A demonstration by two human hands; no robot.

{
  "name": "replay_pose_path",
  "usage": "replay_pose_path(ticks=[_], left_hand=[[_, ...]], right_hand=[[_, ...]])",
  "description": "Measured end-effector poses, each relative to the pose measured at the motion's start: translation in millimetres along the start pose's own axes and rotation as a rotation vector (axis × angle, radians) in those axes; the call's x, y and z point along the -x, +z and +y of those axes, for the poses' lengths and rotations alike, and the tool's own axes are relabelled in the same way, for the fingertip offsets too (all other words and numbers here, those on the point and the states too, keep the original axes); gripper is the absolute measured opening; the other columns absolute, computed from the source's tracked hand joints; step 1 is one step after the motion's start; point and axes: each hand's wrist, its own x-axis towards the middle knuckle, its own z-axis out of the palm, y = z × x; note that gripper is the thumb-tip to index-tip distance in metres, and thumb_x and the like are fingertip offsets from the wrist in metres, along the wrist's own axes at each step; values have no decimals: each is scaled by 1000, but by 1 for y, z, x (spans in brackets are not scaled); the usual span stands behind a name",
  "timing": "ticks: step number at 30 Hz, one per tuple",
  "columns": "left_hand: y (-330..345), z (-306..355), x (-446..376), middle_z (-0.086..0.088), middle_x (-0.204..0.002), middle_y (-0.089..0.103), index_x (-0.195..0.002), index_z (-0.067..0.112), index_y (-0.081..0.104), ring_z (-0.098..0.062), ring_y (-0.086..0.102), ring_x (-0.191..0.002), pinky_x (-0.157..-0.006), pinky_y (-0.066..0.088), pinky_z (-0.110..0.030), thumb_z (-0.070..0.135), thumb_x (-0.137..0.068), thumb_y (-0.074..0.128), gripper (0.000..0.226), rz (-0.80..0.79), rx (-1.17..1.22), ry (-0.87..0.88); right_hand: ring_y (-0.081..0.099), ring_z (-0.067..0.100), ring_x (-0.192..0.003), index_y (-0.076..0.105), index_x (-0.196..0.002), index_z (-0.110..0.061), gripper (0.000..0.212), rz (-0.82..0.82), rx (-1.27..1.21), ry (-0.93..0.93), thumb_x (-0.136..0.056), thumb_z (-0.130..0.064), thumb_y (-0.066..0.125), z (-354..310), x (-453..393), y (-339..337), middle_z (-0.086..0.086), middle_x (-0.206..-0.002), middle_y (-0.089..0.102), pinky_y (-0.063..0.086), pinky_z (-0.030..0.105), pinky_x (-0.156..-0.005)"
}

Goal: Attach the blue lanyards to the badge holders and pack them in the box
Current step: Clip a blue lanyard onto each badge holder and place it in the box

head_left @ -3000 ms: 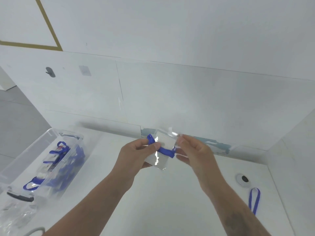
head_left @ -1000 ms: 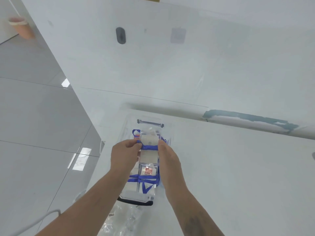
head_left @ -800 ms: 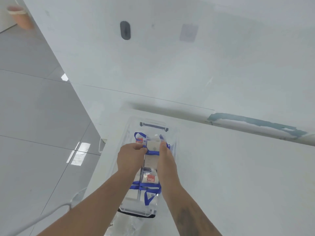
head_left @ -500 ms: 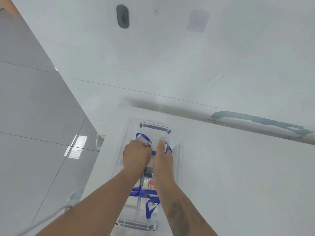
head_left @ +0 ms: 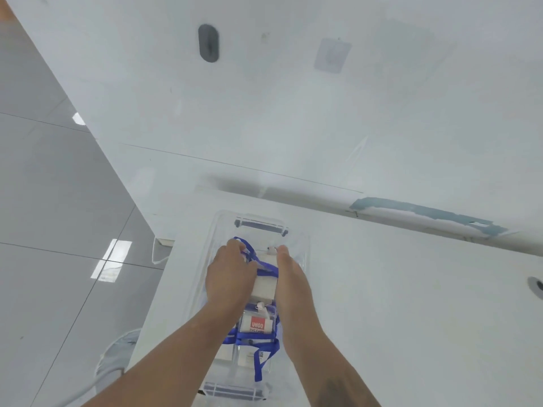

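A clear plastic box (head_left: 302,248) lies lengthwise on the white table, near its left edge. Both hands are inside its far half. My left hand (head_left: 229,277) and my right hand (head_left: 289,279) press a clear badge holder (head_left: 264,286) between them, with its blue lanyard (head_left: 266,267) wrapped across its top. Nearer to me in the box lie other badge holders (head_left: 257,323), one with a red label, tied with blue lanyards (head_left: 260,356).
The table's left edge (head_left: 155,304) drops to a grey tiled floor. A white wall rises behind the box, with a strip of blue tape (head_left: 426,212) along its base. A round cable hole (head_left: 537,286) sits at the table's far right.
Earlier both hands held the wrapped badge holder above the middle of the table. They carried it left and lowered it into the far half of the box.
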Motion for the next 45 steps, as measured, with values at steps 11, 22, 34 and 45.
replay_pose_path(ticks=[11,22,34,45], left_hand=[[-48,54,65,23,-116,49,-127,30,54,-4,55,-102,-86,48,-24,36,-95,57,32,128,178,481],[45,153,159,18,-128,49,-132,31,48,-9,50,-119,-90,45,-29,39,-93,56,40,125,190,703],[246,278,264,20,-133,48,-134,33,46,-7,50,-120,-95,46,-32,41,-96,51,39,59,63,618],[412,315,307,20,-121,55,-130,34,47,-8,57,-103,-86,49,-32,38,-96,49,34,-247,-104,483]], right_hand=[[45,3,-128,49,-136,-40,40,249,379,-573,-97,-48,46,-23,72,-109,-25,-137,46,37,26,-108],[32,-1,-136,47,-137,-38,42,446,611,-756,-96,-46,49,9,66,-317,-25,-142,44,32,30,-112],[38,0,-132,55,-130,-36,34,379,622,-729,-97,-44,50,34,2,-581,-23,-136,51,31,23,-104],[58,11,-107,60,-126,-26,32,512,594,-312,-95,-23,55,115,-58,-772,-8,-127,62,42,28,-86]])
